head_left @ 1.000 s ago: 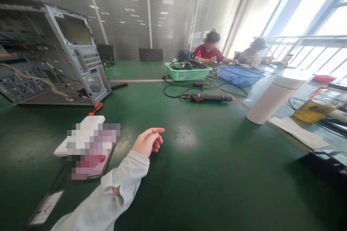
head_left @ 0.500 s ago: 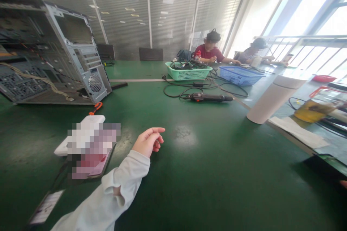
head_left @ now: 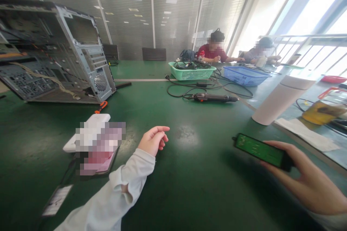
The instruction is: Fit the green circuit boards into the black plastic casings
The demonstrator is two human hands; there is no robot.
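On the green tabletop, my left hand rests with nothing in it. Its index finger points out to the right and the other fingers curl loosely. At the right, my right hand holds a green circuit board set in a black case. Thumb and fingers grip its near end along both long edges, above the table. A small dark stub sticks out of the case's far end. To the left of my left hand lie a white box-shaped device and a pink phone-like slab, both partly blurred out.
An open computer case stands at the left, with an orange-handled tool beside it. Further back are a corded electric screwdriver, a green basket of cables and a blue basket. A pale tumbler stands right. Two people sit beyond.
My right hand has come into view from the right edge, carrying the green circuit board in its black case inward. My left hand keeps its pose; the view has shifted slightly.
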